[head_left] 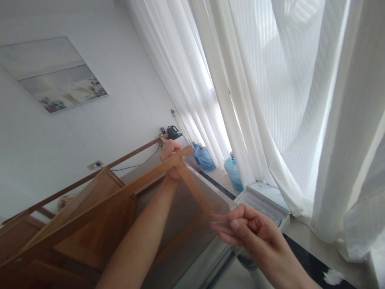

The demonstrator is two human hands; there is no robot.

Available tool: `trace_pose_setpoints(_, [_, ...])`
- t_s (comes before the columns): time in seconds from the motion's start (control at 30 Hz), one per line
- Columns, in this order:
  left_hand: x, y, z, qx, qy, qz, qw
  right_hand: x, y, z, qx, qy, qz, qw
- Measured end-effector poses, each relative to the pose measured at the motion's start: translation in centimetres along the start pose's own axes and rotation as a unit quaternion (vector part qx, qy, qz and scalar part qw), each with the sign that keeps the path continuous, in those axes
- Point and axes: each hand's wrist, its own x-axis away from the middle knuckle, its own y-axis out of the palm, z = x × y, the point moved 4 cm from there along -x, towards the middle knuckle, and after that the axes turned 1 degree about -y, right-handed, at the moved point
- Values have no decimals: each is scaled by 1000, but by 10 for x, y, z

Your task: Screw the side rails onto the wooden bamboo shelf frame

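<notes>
A wooden furniture frame (141, 182), tilted on its side, fills the lower left, with a small metal bolt (182, 157) showing near its upper corner. My left hand (170, 150) is closed at that corner. Its forearm passes behind the front rail, so the grip is partly hidden, but the fingers appear wrapped on the frame. Close to the end of the frame's lower leg, my right hand (251, 228) is closed in a pinch. Something thin may be between its fingertips, too blurred to name.
Blue water jugs (233, 172) stand on the floor by white curtains (252, 120). Near my right hand lies an open white box (264, 200). A black kettle (172, 131) sits beyond the frame. On the wall are a painting (57, 76) and a socket (95, 165) with a cable.
</notes>
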Motion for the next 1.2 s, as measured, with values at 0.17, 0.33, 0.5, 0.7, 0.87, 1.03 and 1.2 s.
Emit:
trace_pose_setpoints(0.17, [1, 0, 1, 7, 5, -6, 1000, -1, -13, 11, -17, -8, 11, 1000])
trace_pose_setpoints(0.33, [1, 0, 4, 9, 3, -6, 1000, 4, -13, 16, -33, -6, 41, 999])
trace_pose_setpoints(0.5, [0, 0, 5, 11, -5, -8, 1000, 6, -5, 11, 0, 14, 32, 999])
trace_pose_setpoints(0.7, [1, -1, 2, 6, -16, -8, 1000, -1, 3, -9, 78, -18, 55, 995])
trace_pose_setpoints(0.87, [1, 0, 1, 13, -13, -1, 1000, 0, 5, -18, 109, -63, 71, 990])
trace_pose_setpoints(1.03, [0, 1, 2, 20, -8, -2, 1000, 7, 4, -18, 134, -99, 73, 983])
trace_pose_setpoints(1.2, [0, 1, 2, 19, -4, -5, 1000, 0, 16, -40, 267, -178, 104, 941])
